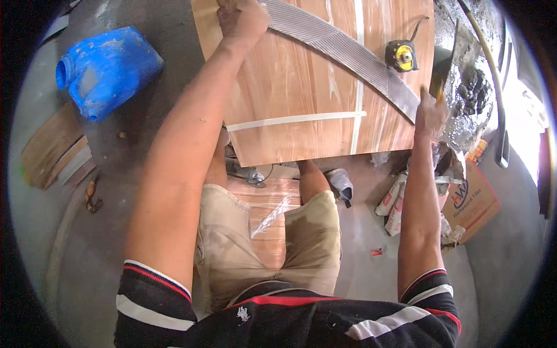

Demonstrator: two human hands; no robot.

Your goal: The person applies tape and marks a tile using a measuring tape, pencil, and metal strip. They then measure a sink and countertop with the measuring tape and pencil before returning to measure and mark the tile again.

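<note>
Hands (242, 20) (432, 113) pinch the ends of a ribbed strip (342, 49) over the board (290, 87); it looks thin, light and bendy, best held endwise.

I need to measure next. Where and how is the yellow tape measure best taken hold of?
Grip the yellow and black tape measure around its rounded case, from above. It lies flat on the wood-grain board, beside the grey ribbed strip, its sides clear; the right hand is nearest.
</note>
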